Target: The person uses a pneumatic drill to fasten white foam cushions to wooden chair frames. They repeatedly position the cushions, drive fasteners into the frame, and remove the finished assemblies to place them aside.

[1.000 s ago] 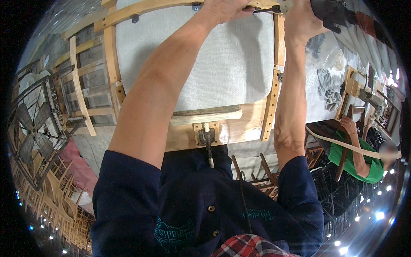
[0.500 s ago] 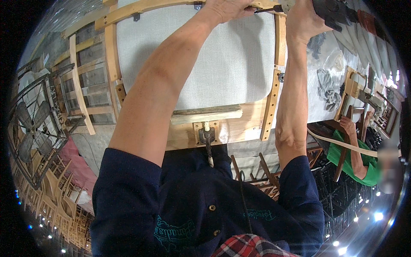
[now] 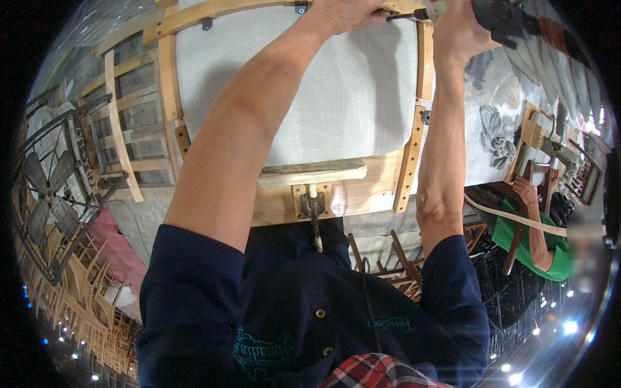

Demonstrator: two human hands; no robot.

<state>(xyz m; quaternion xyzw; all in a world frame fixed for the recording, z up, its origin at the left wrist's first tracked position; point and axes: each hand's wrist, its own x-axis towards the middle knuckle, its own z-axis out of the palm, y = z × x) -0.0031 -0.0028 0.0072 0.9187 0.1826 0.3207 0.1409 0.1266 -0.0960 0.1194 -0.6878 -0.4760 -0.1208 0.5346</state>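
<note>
A power drill (image 3: 501,22) is gripped in my right hand (image 3: 460,35). Its dark bit (image 3: 409,14) points left toward the fingertips of my left hand (image 3: 349,13). Those fingers are closed together at the curved wooden rail (image 3: 220,8), near the bit's tip; what they pinch is too small to make out. Between my forearms lies a light grey upholstered pad (image 3: 310,90), framed by wooden rails. Small dark brackets (image 3: 207,24) sit along the pad's far edge.
A wooden clamp bar (image 3: 314,171) with a metal screw (image 3: 315,213) stands at the near edge, beside a drilled wooden strip (image 3: 409,158). Leftward are a fan (image 3: 50,184) and slatted wood (image 3: 132,119). A person in green (image 3: 530,236) works at the right.
The drill and its bit have shifted very slightly. My arms hold almost the same place, and the person at the right has moved a little.
</note>
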